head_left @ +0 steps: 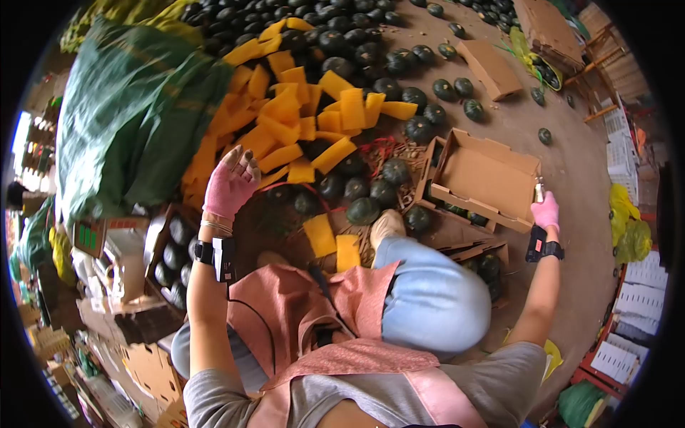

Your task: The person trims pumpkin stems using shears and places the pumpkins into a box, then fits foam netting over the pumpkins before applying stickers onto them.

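My left hand [232, 184], in a pink glove with bare-looking fingertips, is raised in front of a heap of yellow-orange padding sheets [282, 118]. Its fingers are apart and slightly bent, with nothing visible in them. On the right, my right hand [546, 212], also in a pink glove, has its fingers closed at the right edge of an open, shallow cardboard box [489, 171]. That box looks bare inside and rests tilted on another box [457, 215] holding dark green squashes. Two yellow sheets [320, 235] lie by my foot.
Many dark green squashes [357, 36] are piled at the back, with others scattered over the floor. A green tarp [135, 114] covers a stack at left. A crate of squashes [175, 253] stands beside my left arm. Another cardboard box [490, 69] lies further back.
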Tool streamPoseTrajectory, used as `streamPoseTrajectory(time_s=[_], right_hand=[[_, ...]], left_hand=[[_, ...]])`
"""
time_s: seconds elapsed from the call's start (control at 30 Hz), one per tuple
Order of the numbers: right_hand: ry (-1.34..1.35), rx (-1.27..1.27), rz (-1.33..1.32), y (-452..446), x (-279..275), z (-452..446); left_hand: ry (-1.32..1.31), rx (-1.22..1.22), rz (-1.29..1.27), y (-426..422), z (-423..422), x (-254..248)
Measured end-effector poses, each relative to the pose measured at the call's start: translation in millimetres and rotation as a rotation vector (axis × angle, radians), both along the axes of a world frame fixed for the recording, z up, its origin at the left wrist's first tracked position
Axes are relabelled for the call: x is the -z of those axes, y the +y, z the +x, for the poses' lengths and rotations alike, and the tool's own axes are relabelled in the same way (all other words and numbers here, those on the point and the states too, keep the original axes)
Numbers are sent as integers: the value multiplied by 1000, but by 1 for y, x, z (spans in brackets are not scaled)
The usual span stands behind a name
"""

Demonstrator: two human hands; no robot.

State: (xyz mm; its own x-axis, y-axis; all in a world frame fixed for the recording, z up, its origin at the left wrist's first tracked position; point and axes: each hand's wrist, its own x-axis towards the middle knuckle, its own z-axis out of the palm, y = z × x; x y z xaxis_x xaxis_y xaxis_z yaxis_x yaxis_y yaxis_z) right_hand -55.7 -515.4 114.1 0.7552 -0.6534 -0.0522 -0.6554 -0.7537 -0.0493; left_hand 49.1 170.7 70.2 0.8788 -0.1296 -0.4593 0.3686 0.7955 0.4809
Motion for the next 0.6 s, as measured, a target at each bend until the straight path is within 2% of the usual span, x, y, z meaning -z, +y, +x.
streamPoseTrajectory(time_s=[0.07,0.1,0.17,0.23,0.27,0.3,0.33,0.37,0.4,0.43,0.47,0.5,0.57,0.6], right_hand=[[59,49,-49,-16,21,4],[159,103,-106,2,8,12],[168,37,-308,8,18,24],[18,163,-122,38,25,48],[-259,124,86,53,39,53],[-321,208,213,65,54,64],[-590,190,508,87,68,71],[-514,255,859,99,70,83],[-502,200,938,103,87,88],[-463,176,933,116,91,98],[-406,200,830,125,102,103],[-258,178,694,133,107,109],[-118,81,414,152,110,121],[-120,77,363,156,118,124]], left_hand=[[55,82,-30,-35,32,6],[83,122,-43,-55,47,10],[100,214,-10,-97,79,27],[-174,572,-428,-129,119,85],[-119,563,-164,-149,125,91],[-76,552,99,-174,125,90],[-140,636,434,-204,126,80],[-485,751,548,-223,131,101],[-576,819,865,-249,132,113],[-718,910,1190,-272,136,110],[-914,879,1370,-295,138,132],[-866,974,1467,-319,140,131],[-962,919,1676,-360,145,136],[-974,932,1749,-376,150,141]])
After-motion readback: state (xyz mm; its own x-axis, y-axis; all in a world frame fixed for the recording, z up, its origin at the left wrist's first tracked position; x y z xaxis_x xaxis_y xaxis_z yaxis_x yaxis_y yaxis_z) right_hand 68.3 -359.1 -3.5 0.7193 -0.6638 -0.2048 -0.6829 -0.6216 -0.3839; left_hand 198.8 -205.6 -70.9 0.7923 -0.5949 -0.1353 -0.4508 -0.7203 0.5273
